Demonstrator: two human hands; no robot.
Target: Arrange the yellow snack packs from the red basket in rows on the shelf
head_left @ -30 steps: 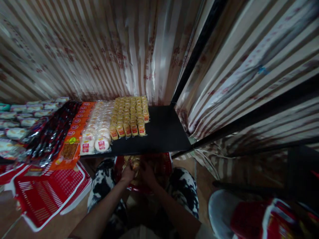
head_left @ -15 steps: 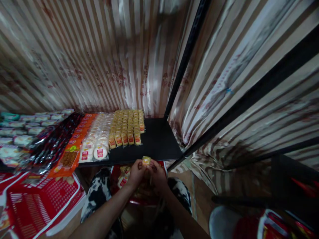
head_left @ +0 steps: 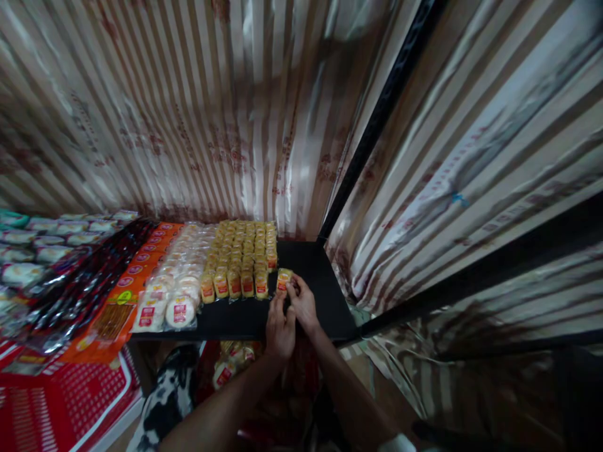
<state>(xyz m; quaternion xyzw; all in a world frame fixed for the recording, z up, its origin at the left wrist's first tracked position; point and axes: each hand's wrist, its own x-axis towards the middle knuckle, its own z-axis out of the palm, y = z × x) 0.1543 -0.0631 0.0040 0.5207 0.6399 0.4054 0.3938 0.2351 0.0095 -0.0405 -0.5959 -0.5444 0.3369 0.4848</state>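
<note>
A small yellow wrapped snack cake (head_left: pixel 284 279) with a red label is held over the black shelf (head_left: pixel 301 258), just right of the rows of similar wrapped cakes (head_left: pixel 245 251). My right hand (head_left: pixel 303 305) pinches it from the right side. From below, my left hand (head_left: pixel 281 329) has its fingertips at the cake's lower edge, fingers closed together. Left of the yellow rows lie round white wrapped crackers (head_left: pixel 180 311) in clear packs.
Orange snack packs (head_left: pixel 113 320), dark shiny packets (head_left: pixel 94 282) and white packets (head_left: pixel 21 274) fill the shelf's left. Red baskets (head_left: pixel 94 389) stand below. Packets (head_left: pixel 226 370) lie under the shelf edge. A black post (head_left: pixel 377 119) rises before striped sheeting (head_left: pixel 198 94).
Both hands have moved forward and up with the wrapped cake, from the shelf's front edge to over its surface beside the rows. The view has shifted slightly.
</note>
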